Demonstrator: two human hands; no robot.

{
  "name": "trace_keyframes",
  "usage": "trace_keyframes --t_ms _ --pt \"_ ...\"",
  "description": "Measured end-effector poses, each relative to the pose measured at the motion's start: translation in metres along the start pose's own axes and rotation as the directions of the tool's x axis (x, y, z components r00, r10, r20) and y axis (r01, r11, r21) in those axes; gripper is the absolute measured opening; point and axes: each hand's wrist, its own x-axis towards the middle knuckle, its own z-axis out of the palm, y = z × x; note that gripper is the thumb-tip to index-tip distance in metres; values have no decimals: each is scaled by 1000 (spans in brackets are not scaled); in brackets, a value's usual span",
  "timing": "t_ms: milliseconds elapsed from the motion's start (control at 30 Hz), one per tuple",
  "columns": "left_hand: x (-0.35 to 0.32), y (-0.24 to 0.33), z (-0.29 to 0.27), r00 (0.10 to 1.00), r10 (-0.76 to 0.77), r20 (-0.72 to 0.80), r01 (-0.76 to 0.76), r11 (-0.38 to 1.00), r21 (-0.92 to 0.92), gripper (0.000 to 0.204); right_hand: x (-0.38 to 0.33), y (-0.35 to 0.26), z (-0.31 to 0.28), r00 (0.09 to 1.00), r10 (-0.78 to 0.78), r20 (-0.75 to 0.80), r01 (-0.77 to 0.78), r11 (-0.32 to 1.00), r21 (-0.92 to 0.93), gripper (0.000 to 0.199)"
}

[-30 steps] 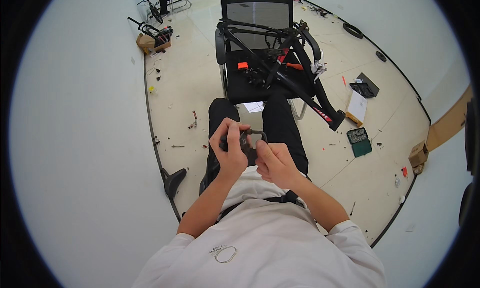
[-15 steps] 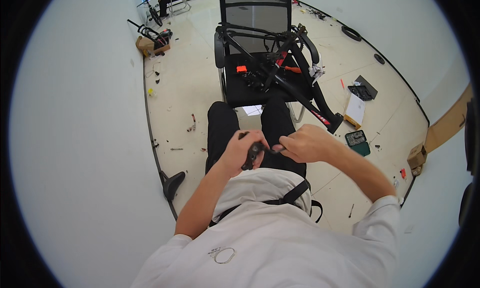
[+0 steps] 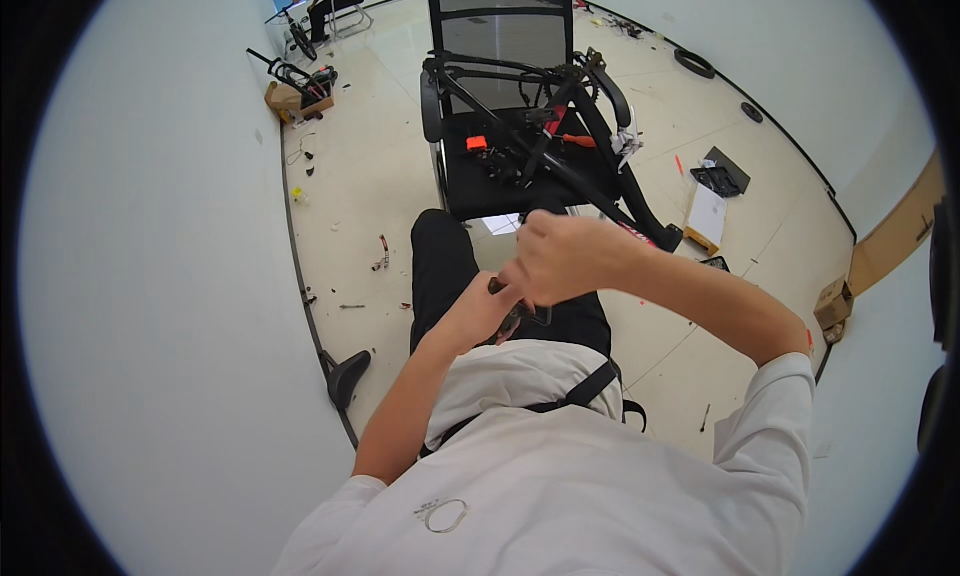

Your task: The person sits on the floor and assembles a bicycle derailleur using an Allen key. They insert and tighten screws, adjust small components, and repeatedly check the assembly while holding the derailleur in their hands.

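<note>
Above my lap, my left hand is closed around a small dark mechanical part, perhaps a bicycle component; its exact kind cannot be made out. My right hand is curled up and lies partly over the left fingers and the part. Whatever its fingers grip is hidden behind them. Facing me is a black office chair bearing a black bicycle frame with red marks. An orange-handled screwdriver and a small bright orange object lie on the seat around the frame.
On the floor at left are a bicycle saddle and a cardboard box of parts. To the right lie a white-topped box, a black case, a tyre and a carton. A seated person is far left.
My right hand has swung up and left, from beside the dark part to over it and the left hand. The left hand stays nearly in place. The view has shifted slightly.
</note>
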Motion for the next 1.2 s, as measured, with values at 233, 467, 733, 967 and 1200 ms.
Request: trace_keyframes --t_ms 233,467,733,967,1200 --pt "2 -2 3 956 161 -243 -178 983 -49 29 17 -3 -7 608 786 -114 -552 521 650 34" --pt "4 1 -12 553 825 -117 -413 394 821 10 4 -32 7 479 233 847 -422 -785 454 51" --pt "30 -3 -8 491 838 -238 -403 461 791 14 19 -72 46 240 510 826 -198 -807 556 33" --pt "23 11 -4 847 227 -481 -280 959 -39 29 11 -89 75 367 930 -14 -577 239 781 14" --pt "3 11 -4 987 -123 -104 74 922 -381 30 -35 -51 59 869 349 -350 -232 913 335 14"
